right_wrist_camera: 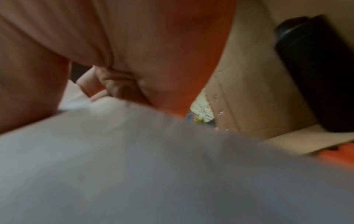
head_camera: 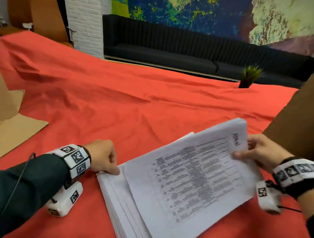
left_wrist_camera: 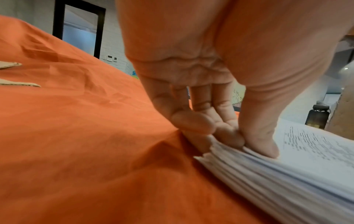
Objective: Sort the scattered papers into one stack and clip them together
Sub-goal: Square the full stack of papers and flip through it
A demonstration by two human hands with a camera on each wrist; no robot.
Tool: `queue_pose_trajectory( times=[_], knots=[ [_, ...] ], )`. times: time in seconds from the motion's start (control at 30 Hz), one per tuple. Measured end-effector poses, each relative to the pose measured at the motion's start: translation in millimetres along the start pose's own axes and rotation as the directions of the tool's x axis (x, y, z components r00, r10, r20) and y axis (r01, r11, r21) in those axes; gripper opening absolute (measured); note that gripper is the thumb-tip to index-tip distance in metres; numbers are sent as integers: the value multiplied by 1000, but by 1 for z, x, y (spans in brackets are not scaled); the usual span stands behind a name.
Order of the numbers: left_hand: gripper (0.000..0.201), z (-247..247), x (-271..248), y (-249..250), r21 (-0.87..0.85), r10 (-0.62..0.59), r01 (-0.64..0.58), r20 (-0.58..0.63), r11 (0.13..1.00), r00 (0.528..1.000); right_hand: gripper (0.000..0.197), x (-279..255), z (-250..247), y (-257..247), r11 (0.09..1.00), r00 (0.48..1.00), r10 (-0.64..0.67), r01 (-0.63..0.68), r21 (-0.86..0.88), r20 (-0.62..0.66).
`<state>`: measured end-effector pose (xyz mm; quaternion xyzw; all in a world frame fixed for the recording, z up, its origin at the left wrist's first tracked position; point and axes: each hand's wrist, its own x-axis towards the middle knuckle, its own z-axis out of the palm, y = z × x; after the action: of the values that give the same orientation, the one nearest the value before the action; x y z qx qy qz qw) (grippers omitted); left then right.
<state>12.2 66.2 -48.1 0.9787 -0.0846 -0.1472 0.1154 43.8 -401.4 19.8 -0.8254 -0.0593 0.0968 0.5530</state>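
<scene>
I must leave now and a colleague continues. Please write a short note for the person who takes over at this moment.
Left hand: grips the near-left corner of the paper stack, thumb on top, fingers at the edge and under it.
Right hand: pinches the far-right edge of the top printed sheets, which are raised and lie skewed on the stack.
The stack lies on the red cloth. No loose papers show elsewhere on it.
Done: papers gathered into one pile.
Left: square the edges, then clip. No clip is visible in any view, so find it first.
</scene>
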Motion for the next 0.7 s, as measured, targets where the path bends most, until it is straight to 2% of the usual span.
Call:
queue_pose_trajectory(
  times=[0.2,0.3,0.47,0.6,0.7],
  knots=[
    [28,-8,-5,5,29,39,-39,-6,999,999,32,-12,-26,10,974,998,67,-63,218,-13],
    [35,-13,-11,6,70,24,-23,0,997,1000,31,-14,-31,12,972,998,70,-67,226,-4],
    [20,-18,-22,3,54,41,-41,3,998,999,31,-15,-38,13,964,997,69,-56,261,-42],
    [20,-15,-25,3,-15,54,-54,11,998,998,40,-4,-33,12,963,998,58,-47,267,-31],
    [40,-13,-23,3,-23,7,-7,-18,1000,1000,41,3,-29,10,963,998,56,-53,265,-2]
  ],
)
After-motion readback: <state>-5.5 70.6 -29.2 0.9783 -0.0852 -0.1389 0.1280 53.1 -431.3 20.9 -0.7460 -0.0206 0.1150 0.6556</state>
